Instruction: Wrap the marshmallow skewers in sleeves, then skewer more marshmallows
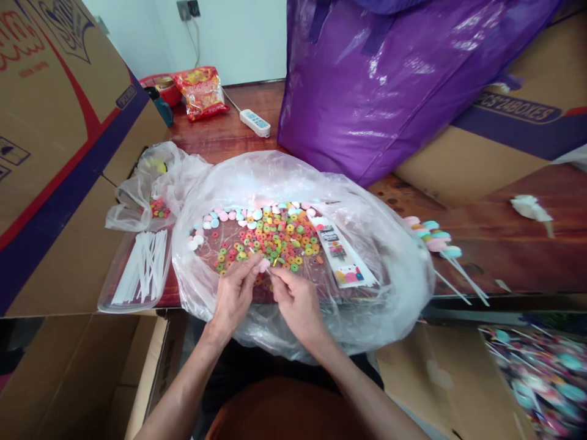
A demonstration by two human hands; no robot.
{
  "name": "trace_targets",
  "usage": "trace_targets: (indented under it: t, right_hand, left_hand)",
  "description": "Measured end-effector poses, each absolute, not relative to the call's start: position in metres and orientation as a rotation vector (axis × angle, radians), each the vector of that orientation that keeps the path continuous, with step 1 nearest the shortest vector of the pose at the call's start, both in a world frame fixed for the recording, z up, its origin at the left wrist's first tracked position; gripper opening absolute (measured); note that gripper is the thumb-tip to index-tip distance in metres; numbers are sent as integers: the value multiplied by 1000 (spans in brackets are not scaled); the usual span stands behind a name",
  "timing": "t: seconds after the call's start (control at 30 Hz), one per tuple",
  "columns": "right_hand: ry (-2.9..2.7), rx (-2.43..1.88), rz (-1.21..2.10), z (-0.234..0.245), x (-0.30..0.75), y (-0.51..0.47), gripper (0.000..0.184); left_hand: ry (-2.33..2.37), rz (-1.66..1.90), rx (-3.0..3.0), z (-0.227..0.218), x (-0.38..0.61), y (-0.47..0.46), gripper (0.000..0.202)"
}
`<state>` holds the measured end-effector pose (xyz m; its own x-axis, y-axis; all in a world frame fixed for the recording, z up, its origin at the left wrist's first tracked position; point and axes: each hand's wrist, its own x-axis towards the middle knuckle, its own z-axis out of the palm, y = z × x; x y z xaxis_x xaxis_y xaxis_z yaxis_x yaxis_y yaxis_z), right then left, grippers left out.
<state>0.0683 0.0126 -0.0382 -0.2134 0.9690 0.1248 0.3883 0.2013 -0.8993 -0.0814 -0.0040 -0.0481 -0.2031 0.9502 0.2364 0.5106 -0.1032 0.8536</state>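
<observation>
A pale pink marshmallow (265,265) is between my two hands, over the cereal rings. The fingers of my left hand (235,292) are closed on it. On its other side, my right hand (297,300) is pinched shut right against the marshmallow; what its fingertips hold is too small to make out. Colourful cereal rings (275,235) lie in a loose heap just beyond my fingers. A row of pink, white and blue marshmallows (223,216) curves along the heap's far side. All of these rest on a clear plastic bag (385,269) spread over the wooden table.
White sticks (145,266) fill a clear tray at left. Printed wrappers (342,253) lie right of the cereal. Finished marshmallow skewers (433,235) rest at the table's right; more fill a box (536,373) below. A purple bag (389,79) and cartons (68,122) stand around.
</observation>
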Motion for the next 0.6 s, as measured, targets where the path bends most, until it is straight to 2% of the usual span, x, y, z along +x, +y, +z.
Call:
trace_targets:
  t: [0.13, 0.33, 0.6]
  right_hand:
    - [-1754, -1353, 909, -43, 94, 14, 32]
    - [-1780, -1371, 864, -46, 101, 10, 33]
    - [-1801, -1349, 835, -43, 101, 9, 32]
  left_hand:
    - [1847, 1196, 1710, -48, -90, 11, 26]
    - [1879, 867, 2023, -50, -95, 27, 22]
    - [1861, 1068, 2006, -53, -89, 28, 19]
